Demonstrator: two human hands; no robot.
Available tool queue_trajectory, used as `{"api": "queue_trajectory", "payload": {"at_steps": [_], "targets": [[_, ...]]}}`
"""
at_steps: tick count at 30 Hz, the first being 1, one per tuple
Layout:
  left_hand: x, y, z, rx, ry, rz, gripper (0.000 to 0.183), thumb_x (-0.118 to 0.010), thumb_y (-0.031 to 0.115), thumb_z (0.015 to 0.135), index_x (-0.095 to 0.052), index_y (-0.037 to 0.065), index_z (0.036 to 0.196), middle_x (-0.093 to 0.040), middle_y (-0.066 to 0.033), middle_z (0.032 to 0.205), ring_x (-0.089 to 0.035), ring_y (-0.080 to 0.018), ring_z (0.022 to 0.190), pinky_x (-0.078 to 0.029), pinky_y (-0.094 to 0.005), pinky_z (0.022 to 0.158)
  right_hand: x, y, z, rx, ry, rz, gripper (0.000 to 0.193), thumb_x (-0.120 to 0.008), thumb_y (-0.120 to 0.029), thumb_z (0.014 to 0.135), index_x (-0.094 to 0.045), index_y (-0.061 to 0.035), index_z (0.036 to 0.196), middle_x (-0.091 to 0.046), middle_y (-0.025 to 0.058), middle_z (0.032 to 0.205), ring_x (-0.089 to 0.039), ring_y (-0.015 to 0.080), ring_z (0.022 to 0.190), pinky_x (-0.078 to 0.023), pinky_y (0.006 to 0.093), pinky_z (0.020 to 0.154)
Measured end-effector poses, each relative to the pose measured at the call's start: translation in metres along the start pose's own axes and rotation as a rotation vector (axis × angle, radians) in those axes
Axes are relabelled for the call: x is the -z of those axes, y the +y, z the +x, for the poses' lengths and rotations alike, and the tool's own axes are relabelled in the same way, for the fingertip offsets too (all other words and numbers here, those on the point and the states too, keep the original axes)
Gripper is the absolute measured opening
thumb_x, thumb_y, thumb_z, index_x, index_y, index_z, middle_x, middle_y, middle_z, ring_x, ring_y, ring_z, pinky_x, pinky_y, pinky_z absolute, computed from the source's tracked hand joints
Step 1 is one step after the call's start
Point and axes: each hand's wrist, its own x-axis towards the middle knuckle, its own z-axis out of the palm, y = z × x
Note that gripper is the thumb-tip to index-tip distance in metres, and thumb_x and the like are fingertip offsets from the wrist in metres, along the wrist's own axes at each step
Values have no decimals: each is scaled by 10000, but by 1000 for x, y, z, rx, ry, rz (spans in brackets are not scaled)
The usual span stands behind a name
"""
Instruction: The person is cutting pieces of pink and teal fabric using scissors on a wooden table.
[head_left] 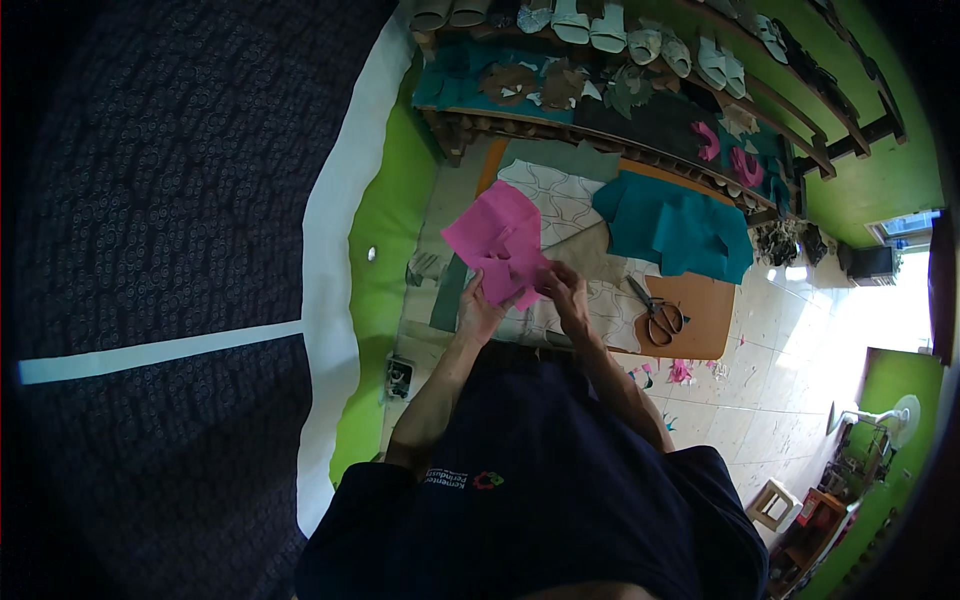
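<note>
Orange tabletop (pixel 700 310), lettered shirt (pixel 560 430); left fingers (pixel 477 284) and right fingers (pixel 564 279) pinch a pink sheet (pixel 497 220).

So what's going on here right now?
A person is holding a cut-up pink sheet over a low table, the left hand at its near edge and the right hand at its right side. Beneath it lie white sheets marked with dark curved outlines. A teal sheet lies toward the far right, and a pair of scissors rests untouched to the right of the hands.
</note>
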Motion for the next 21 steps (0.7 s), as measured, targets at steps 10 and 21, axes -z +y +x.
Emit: {"api": "queue_trajectory", "payload": {"at_steps": [10, 21], "targets": [[14, -6, 1, 26, 75, 68, 395, -516, 233, 1006, -486, 89, 1373, -597, -122, 1281, -588, -304, 1166, -456, -500, 1067, -30, -6, -22, 153, -119, -611, 340, -685, -221, 915, -637, -39, 1198, -725, 120, 873, -720, 229, 750, -563, 344, 644], [45, 16, -26, 19, 39, -189, 398, -527, 160, 1000, -465, 100, 1388, -596, -138, 1260, -579, -310, 1176, -431, -537, 1075, -10, 26, 112, 557, -148, -1193, 452, -657, -217, 848, -609, -100, 1281, -570, 146, 1367, -522, 343, 1266, -434, 463, 1046]]}}
